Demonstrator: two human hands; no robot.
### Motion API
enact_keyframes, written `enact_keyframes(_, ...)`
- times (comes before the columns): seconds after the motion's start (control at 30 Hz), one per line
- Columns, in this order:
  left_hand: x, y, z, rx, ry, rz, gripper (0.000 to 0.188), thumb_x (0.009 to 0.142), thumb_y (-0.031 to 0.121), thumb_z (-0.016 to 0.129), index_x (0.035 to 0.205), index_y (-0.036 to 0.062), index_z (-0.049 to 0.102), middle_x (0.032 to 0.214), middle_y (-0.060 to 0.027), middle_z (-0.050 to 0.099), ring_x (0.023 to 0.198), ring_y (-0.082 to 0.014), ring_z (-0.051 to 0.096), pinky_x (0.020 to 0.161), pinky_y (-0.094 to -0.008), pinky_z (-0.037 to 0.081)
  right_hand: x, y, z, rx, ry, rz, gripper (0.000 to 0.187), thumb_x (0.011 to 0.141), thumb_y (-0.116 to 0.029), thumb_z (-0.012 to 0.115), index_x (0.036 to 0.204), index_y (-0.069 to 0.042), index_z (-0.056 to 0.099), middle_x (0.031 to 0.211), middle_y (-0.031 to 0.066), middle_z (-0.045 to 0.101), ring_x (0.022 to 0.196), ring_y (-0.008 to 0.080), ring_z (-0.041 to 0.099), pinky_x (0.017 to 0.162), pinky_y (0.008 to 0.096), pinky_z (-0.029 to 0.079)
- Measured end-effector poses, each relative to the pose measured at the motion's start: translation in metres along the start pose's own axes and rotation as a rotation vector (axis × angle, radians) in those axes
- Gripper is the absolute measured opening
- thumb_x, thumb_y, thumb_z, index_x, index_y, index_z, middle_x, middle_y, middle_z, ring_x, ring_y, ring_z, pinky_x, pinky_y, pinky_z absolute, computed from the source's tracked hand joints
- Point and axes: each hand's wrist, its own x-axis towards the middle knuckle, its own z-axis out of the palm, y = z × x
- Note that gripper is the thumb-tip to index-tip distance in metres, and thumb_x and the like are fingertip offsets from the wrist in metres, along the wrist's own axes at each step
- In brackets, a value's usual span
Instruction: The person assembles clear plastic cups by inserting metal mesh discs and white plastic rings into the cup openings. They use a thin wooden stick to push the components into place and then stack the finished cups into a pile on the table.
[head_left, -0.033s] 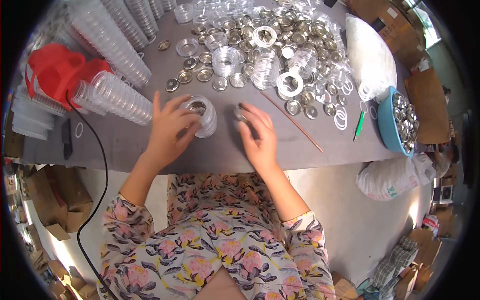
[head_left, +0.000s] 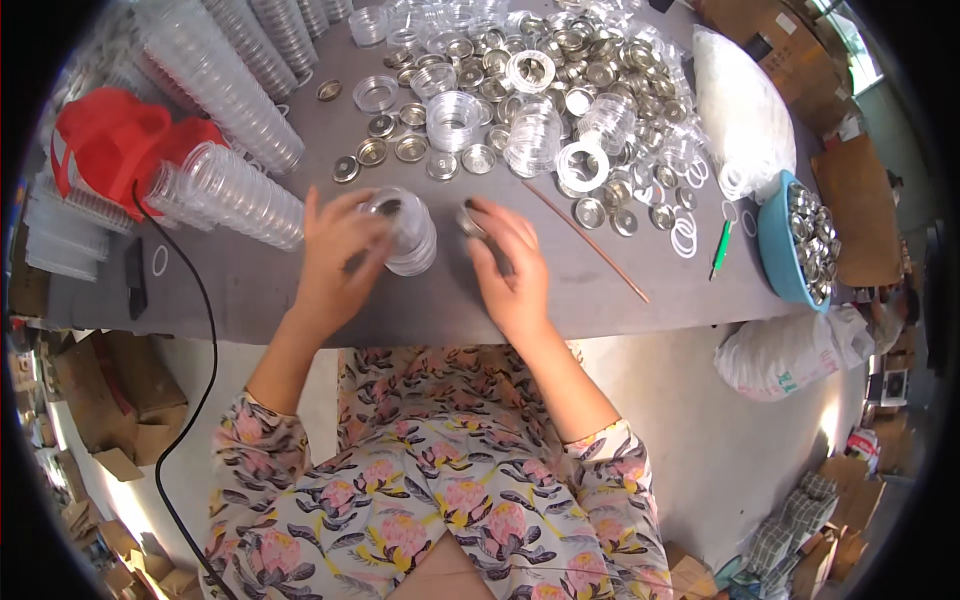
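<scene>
Grey table fills upper centre; cardboard box on floor, lower left. Right hand pinches metal cap; left hand: grip unclear.

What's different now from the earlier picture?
The right hand, holding a round metal piece, has shifted slightly left, toward the clear plastic stack. The left hand is more blurred; no grasp or release is clear. The stack, brown stick and blue basin stayed put.

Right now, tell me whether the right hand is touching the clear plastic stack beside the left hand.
Apart. The head view shows a strip of grey tabletop between the right hand and the clear plastic stack.
</scene>
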Motion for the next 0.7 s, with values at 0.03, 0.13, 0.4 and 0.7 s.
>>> enact_keyframes(0.03, -0.006, -0.002, 0.004, -0.214, 0.123, -0.149, 0.01, 0.078, 0.006, 0.062, 0.087, 0.0036, 0.062, 0.09, -0.0045, 0.061, 0.101, -0.025, 0.054, 0.099, -0.0466, 0.028, 0.008, -0.019, 0.009, 0.131, 0.005, 0.02, 0.024, 0.071, -0.002, 0.065, 0.095, -0.004, 0.062, 0.109, 0.0106, 0.06, 0.1, 0.0292, 0.054, 0.085, 0.039, 0.04)
enact_keyframes(0.13, -0.02, -0.007, 0.014, -0.659, 0.445, -0.493, 0.01, 0.08, 0.003, 0.059, 0.089, 0.0003, 0.062, 0.089, -0.0064, 0.061, 0.09, -0.0232, 0.054, 0.091, -0.0346, 0.036, 0.023, -0.025, 0.027, 0.046, -0.138, -0.137, 0.026, 0.074, 0.0, 0.062, 0.099, -0.004, 0.062, 0.105, 0.009, 0.061, 0.104, 0.0298, 0.052, 0.092, 0.0394, 0.038)
enact_keyframes(0.4, -0.06, -0.022, 0.02, 0.148, 0.258, -0.243, 0.01, 0.079, 0.007, 0.061, 0.089, 0.0051, 0.061, 0.086, -0.0048, 0.058, 0.087, -0.0222, 0.053, 0.094, -0.0427, 0.033, 0.026, -0.029, 0.031, -0.445, -0.575, -0.283, 0.017, 0.079, -0.017, 0.059, 0.093, -0.009, 0.063, 0.105, 0.0012, 0.06, 0.115, 0.0264, 0.045, 0.101, 0.0577, 0.023)
enact_keyframes(0.7, -0.071, -0.035, 0.027, 0.212, -0.063, -0.182, 0.015, 0.076, 0.01, 0.062, 0.09, 0.0071, 0.059, 0.085, -0.006, 0.056, 0.09, -0.0255, 0.054, 0.092, -0.0477, 0.036, 0.026, -0.027, 0.03, -0.418, -0.609, -0.268, 0.016, 0.073, -0.016, 0.063, 0.087, -0.008, 0.062, 0.099, 0.0023, 0.06, 0.113, 0.0289, 0.046, 0.097, 0.0617, 0.026)
